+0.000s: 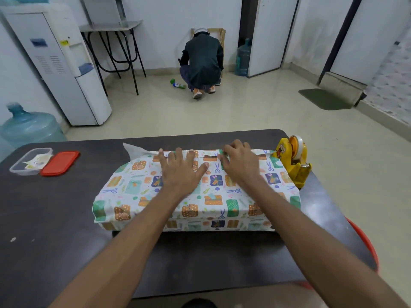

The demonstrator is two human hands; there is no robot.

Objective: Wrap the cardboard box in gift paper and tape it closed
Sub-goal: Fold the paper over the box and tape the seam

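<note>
Left hand (180,172) flat atop gift paper (133,185)

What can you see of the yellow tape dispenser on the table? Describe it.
The tape dispenser is yellow, plastic-looking, with a cartoon picture on its side and an orange hub carrying a roll of pale tape. It stands upright at the far right edge of the table, beside the right end of the wrapped box; whether they touch is unclear. The left hand and right hand rest on the box instead.
</note>
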